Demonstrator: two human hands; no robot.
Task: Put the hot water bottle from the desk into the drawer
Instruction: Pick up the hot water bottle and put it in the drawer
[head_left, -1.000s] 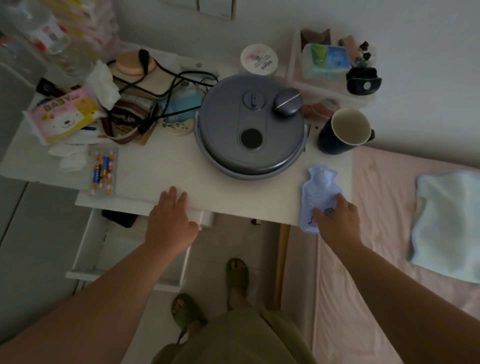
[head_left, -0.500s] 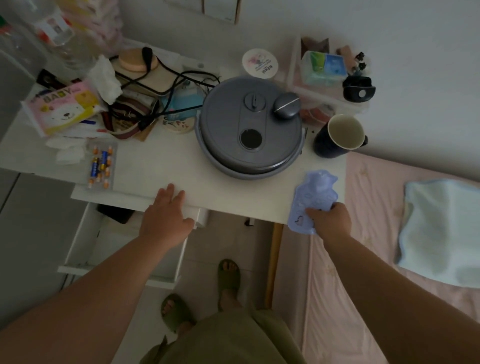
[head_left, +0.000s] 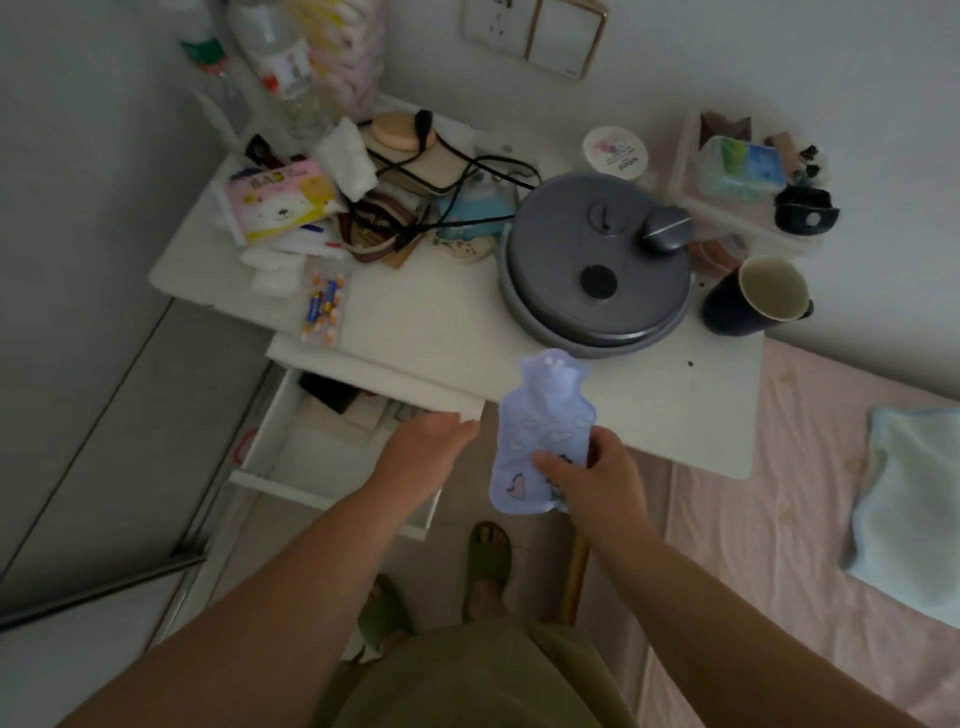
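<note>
Nearest you, your right hand (head_left: 597, 483) grips the lower end of the hot water bottle (head_left: 540, 431), thumb across its printed face and fingers behind. The bottle is lilac with small cloud shapes and a heart motif near its base; no wording on it can be read. Its long axis runs toward 12 o'clock, tilted slightly to 1 o'clock, neck end farthest from you. It is lifted clear of the desk (head_left: 691, 415), overlapping the desk's front edge in view.

At 9 o'clock of the bottle, your left hand (head_left: 428, 447) rests at the front lip of the desk above the open drawer (head_left: 291, 452), fingers curled at that edge; whether they grip it, you cannot tell. The drawer holds a dark object and flat papers.

Farther out, a round grey appliance (head_left: 597, 265) sits at 12 o'clock of the bottle, with a dark mug (head_left: 753, 296) at its 3 o'clock. At its 9 o'clock lie a blister pack of batteries (head_left: 324, 306) and a pink-and-yellow tissue pack (head_left: 280, 202) lettered "BABY". A round tub (head_left: 616, 153) beyond carries print too small to read.
</note>
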